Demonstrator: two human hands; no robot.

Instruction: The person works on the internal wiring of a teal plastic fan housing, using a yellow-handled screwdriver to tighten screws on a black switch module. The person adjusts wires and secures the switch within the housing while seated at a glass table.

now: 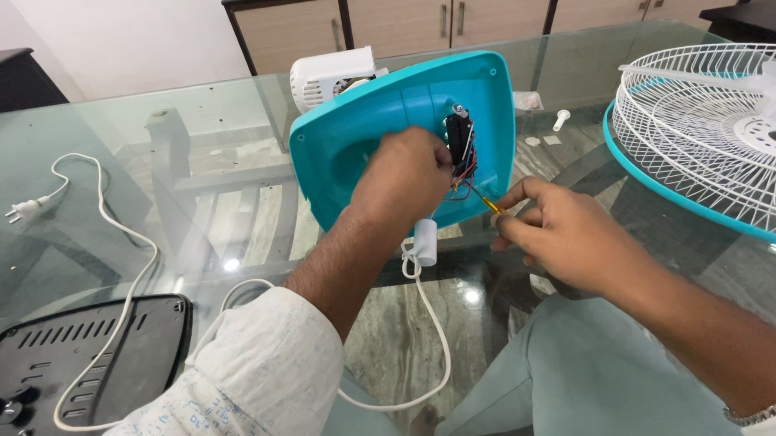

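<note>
A teal plastic fan base (376, 124) stands tilted on the glass table (144, 115), its hollow underside toward me. Inside it sits a black switch block (460, 138) with red and black wires. My left hand (404, 179) reaches into the base and grips at the wires beside the switch block. My right hand (556, 229) pinches a thin yellow-handled screwdriver (489, 205) whose tip points at the wires. A white capacitor (425, 242) hangs below the base on the white power cord (435, 328).
A white fan motor housing (327, 74) stands behind the base. A white wire grille with teal rim (712, 138) lies at the right. A black vented base plate (75, 358) sits at lower left, the cord's plug (22, 209) at left. Small white parts (561, 119) lie near the grille.
</note>
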